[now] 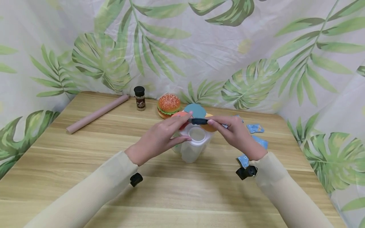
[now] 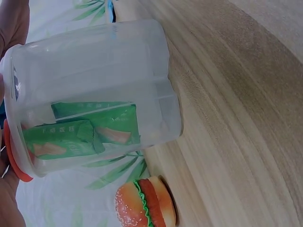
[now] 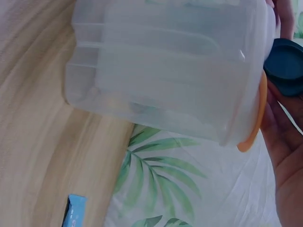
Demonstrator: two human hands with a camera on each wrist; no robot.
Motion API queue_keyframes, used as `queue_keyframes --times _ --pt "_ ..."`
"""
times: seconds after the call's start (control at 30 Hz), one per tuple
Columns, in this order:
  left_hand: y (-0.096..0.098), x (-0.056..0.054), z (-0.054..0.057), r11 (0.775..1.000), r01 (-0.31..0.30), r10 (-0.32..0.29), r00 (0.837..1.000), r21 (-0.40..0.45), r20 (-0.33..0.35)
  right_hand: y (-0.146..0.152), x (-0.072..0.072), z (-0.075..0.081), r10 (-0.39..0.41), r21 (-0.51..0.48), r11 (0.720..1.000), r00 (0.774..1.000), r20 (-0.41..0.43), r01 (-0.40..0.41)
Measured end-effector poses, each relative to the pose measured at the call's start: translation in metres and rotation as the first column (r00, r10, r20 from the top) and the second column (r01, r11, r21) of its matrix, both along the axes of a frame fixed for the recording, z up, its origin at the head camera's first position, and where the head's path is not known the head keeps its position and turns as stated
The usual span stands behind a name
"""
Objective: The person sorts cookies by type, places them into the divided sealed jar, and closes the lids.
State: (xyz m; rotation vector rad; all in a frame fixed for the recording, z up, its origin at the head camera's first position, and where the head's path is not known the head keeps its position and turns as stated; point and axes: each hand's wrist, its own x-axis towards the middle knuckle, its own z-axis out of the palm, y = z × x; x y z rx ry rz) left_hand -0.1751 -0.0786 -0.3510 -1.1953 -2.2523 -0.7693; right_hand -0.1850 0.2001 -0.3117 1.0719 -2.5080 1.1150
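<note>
A translucent plastic container (image 1: pixel 190 153) with several lidded compartments stands on the table between my hands. On its top, a round opening (image 1: pixel 197 134) faces me, with red (image 1: pixel 182 124), teal (image 1: pixel 195 110) and orange (image 1: pixel 210 127) lids around it. My right hand (image 1: pixel 236 133) pinches a dark blue round cap (image 1: pixel 199 121), seen edge-on above the opening. My left hand (image 1: pixel 159 137) lies over the container's left side with straight fingers, its fingertips by the cap and its thumb at the opening's rim. Green packets (image 2: pixel 64 139) show inside one compartment in the left wrist view.
Behind the container sit a toy hamburger (image 1: pixel 169 106) and a black-capped spice jar (image 1: pixel 140 98). A pink roll (image 1: pixel 97 114) lies at the table's back left. Several blue packets (image 1: pixel 255 128) lie to the right, some partly behind my right arm. A leaf-print cloth (image 1: pixel 199 53) hangs behind.
</note>
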Motion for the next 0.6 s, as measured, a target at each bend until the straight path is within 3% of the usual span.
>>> queue_keyframes --times 0.1,0.3,0.6 --pt "0.000 0.000 -0.001 1.000 -0.007 0.007 1.000 0.001 0.021 0.000 -0.007 0.002 -0.040 -0.019 0.999 0.997 0.059 0.041" --pt "-0.001 0.000 -0.002 1.000 -0.023 0.023 0.999 -0.010 0.033 -0.001 -0.016 0.006 -0.034 -0.055 0.997 0.976 0.216 0.046" --pt "-0.002 -0.002 -0.002 1.000 -0.007 0.006 0.998 0.007 0.063 -0.003 -0.023 0.006 -0.016 -0.102 0.994 0.956 0.292 0.048"
